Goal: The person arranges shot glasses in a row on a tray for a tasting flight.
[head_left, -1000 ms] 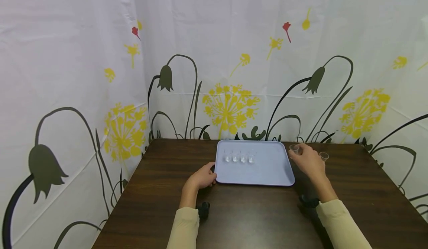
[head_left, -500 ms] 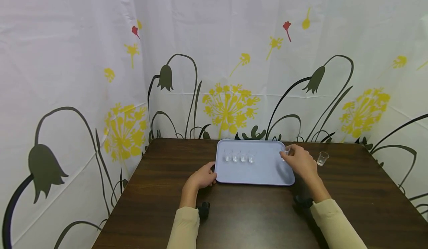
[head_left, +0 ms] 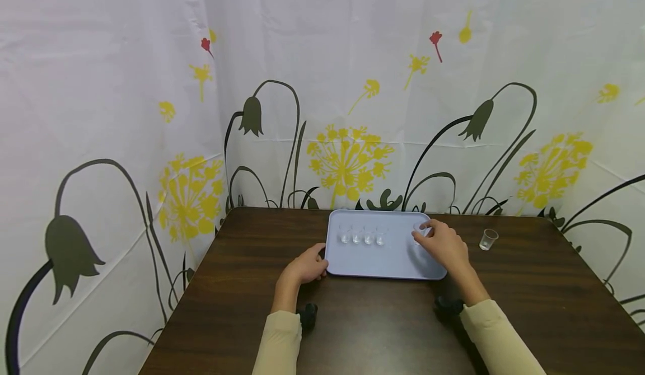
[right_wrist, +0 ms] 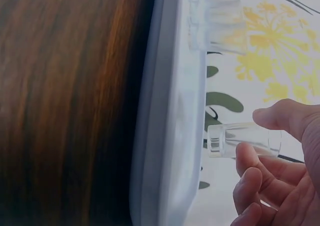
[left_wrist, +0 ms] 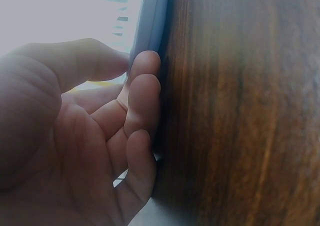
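Observation:
My left hand [head_left: 307,264] holds the near left corner of a pale blue tray [head_left: 388,264]; in the left wrist view the thumb lies over the rim, with curled fingers [left_wrist: 144,93] against its side. Over the tray's right half, my right hand [head_left: 445,246] pinches a small clear cup [right_wrist: 230,140] between thumb and fingers. That cup is upright, its base close above the tray; whether it touches is unclear. Several like cups [head_left: 356,237] stand in a row on the tray's left half.
One more clear cup [head_left: 488,239] stands on the dark wooden table [head_left: 383,324], right of the tray. Behind the table hangs a white curtain [head_left: 322,45] printed with flowers. The tray lies near the table's back edge.
My right hand has carried the cup leftward from beside the tray's right edge to over the tray. The left hand has stayed in place on the corner.

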`<state>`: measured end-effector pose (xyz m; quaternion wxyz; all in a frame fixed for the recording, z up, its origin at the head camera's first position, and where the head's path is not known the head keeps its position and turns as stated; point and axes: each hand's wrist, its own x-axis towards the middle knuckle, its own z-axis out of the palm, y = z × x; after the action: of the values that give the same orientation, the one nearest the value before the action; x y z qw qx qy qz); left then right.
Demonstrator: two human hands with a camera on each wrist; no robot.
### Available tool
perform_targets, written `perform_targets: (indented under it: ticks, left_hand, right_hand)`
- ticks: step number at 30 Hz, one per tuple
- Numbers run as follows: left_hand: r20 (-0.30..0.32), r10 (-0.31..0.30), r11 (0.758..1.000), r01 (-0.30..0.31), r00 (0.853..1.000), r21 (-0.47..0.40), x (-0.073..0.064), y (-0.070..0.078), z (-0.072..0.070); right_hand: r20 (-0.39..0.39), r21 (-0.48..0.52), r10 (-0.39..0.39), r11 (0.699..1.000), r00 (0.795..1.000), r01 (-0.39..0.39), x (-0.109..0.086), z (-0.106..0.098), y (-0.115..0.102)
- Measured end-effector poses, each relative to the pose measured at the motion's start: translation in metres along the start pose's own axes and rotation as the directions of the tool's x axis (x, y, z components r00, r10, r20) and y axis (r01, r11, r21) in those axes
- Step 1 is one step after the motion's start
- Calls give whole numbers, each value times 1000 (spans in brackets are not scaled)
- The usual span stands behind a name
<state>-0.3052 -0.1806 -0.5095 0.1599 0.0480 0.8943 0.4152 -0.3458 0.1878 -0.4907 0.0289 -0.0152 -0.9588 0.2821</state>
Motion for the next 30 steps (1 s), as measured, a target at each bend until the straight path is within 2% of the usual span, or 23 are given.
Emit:
perform_targets:
  ticks: [5,15,30]
  left_hand:
    - [-3,6,1000,-6,1000,0,-1,1,0]
    - [12,20,1000,-20,1000,-13,0,0,0]
    - [10,22,1000,-22,1000,0,-1,1,-1]
  right_hand:
    - [0,-5,-16,1000,1000,16,1,6,-3]
    - [51,26,-22,999,998,21,2,14,-15]
    - [62,15,-42,999,997,41,6,25,-20]
